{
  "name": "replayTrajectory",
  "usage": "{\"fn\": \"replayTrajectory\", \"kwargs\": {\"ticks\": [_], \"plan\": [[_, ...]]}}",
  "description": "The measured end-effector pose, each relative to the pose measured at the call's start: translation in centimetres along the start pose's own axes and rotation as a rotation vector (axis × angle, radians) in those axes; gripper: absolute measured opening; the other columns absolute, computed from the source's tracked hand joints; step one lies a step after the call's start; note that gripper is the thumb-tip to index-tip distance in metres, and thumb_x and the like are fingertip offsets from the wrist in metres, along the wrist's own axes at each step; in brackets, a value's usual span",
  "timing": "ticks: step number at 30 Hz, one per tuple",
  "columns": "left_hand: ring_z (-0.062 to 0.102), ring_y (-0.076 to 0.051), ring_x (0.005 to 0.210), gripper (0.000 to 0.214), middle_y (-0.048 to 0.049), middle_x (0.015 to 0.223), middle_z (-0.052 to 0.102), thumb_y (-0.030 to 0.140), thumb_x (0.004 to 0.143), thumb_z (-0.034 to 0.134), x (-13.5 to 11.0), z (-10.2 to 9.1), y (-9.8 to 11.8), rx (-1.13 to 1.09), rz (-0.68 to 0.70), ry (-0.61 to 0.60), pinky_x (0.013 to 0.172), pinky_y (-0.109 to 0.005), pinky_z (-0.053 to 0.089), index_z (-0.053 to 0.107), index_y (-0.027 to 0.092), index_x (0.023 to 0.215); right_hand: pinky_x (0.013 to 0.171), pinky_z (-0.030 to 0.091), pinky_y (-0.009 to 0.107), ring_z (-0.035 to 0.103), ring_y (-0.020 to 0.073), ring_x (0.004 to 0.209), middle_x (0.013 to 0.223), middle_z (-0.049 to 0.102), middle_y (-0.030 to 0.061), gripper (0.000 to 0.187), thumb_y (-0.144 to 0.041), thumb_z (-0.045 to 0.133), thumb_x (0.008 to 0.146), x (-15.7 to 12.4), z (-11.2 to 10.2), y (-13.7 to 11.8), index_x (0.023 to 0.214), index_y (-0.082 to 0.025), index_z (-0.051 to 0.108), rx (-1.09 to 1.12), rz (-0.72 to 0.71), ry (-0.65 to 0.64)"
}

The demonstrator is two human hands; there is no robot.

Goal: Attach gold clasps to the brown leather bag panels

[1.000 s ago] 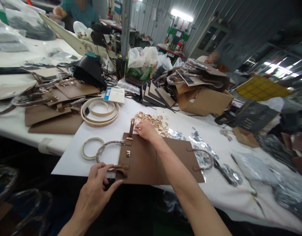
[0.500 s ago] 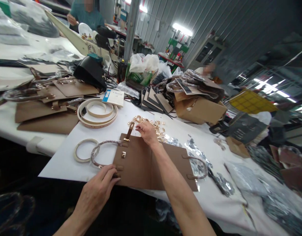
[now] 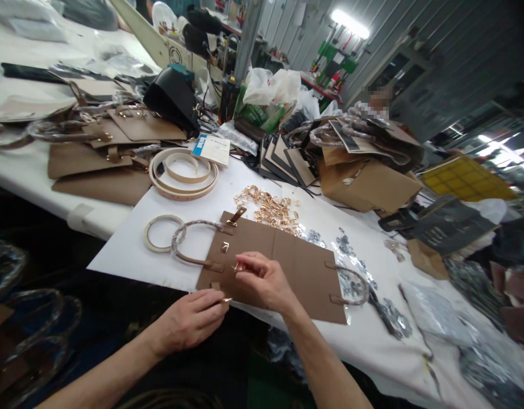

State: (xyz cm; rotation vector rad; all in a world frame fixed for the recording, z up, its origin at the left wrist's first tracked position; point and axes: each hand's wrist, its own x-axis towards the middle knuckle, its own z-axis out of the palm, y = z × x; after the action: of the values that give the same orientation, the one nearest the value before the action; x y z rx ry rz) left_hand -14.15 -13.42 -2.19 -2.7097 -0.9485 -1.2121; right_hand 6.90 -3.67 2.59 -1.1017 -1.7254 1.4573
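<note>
A flat brown bag panel [image 3: 296, 258] lies in front of me, with a plastic-wrapped left handle [image 3: 177, 238] and right handle [image 3: 364, 284]. On its far left corner is a short strap with a gold fitting [image 3: 236, 216]; a gold clasp plate [image 3: 225, 247] sits between the left handle's ends. My left hand [image 3: 194, 321] is closed in a pinch at the near left corner, by a short brown strap [image 3: 214, 286]; a gold glint shows at its fingertips. Over the panel, my right hand [image 3: 268, 284] pinches a small gold metal fitting [image 3: 238, 266].
Loose gold fittings [image 3: 274, 210] are heaped beyond the panel, with silver pieces [image 3: 347, 250] to their right. A tape roll [image 3: 146, 236] and coiled strips [image 3: 153, 182] lie left. Stacked brown bag parts [image 3: 104, 184] and a cardboard box [image 3: 373, 190] stand farther back.
My right hand has come back from the gold heap to above the panel, carrying a gold fitting. The left hand has shifted right along the near corner. The camera view has turned.
</note>
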Motion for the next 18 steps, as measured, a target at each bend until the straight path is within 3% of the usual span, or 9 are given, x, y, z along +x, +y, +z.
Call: {"fn": "replayTrajectory", "kwargs": {"ticks": [4, 8, 14, 18], "plan": [[0.072, -0.021, 0.113, 0.017, -0.0040, 0.090, 0.077, 0.006, 0.097, 0.059, -1.7, 0.6, 0.3, -0.051, 0.041, -0.065, 0.109, -0.037, 0.058, 0.071, 0.015, 0.106, 0.078, 0.056, 0.027, 0.070, 0.0159, 0.088, 0.098, 0.073, 0.0053, 0.019, -0.023, 0.070, 0.096, -1.1, 1.9, 0.9, 0.110, -0.026, 0.083, -0.174, -0.070, 0.007], [0.069, -0.023, 0.120, 0.016, -0.0038, 0.094, 0.077, 0.008, 0.098, 0.058, -3.2, 0.8, 0.8, -0.056, 0.025, -0.093, 0.114, -0.040, 0.054, 0.071, 0.016, 0.102, 0.078, 0.055, 0.027, 0.071, 0.0163, 0.085, 0.092, 0.076, 0.0035, 0.018, -0.019, 0.074, 0.093, -1.1, 2.9, 1.0, 0.107, -0.026, 0.083, -0.302, -0.128, -0.016], [0.067, -0.027, 0.120, 0.018, -0.0075, 0.103, 0.077, 0.009, 0.095, 0.063, -3.2, -0.2, 1.1, -0.104, -0.006, -0.149, 0.105, -0.043, 0.060, 0.070, 0.016, 0.110, 0.074, 0.055, 0.028, 0.072, 0.0167, 0.078, 0.087, 0.079, 0.0031, 0.010, -0.017, 0.075, 0.090, -0.9, 3.3, 1.3, 0.092, -0.023, 0.082, -0.311, -0.152, 0.077], [0.066, -0.028, 0.120, 0.024, -0.0089, 0.104, 0.076, 0.005, 0.091, 0.062, -3.1, -0.3, 1.9, -0.245, -0.118, -0.038, 0.104, -0.045, 0.059, 0.065, 0.018, 0.111, 0.073, 0.056, 0.028, 0.071, 0.0166, 0.078, 0.086, 0.078, 0.0036, 0.008, -0.018, 0.075, 0.091, -0.9, 3.8, 1.8, 0.090, -0.022, 0.081, -0.314, -0.195, 0.103]]}}
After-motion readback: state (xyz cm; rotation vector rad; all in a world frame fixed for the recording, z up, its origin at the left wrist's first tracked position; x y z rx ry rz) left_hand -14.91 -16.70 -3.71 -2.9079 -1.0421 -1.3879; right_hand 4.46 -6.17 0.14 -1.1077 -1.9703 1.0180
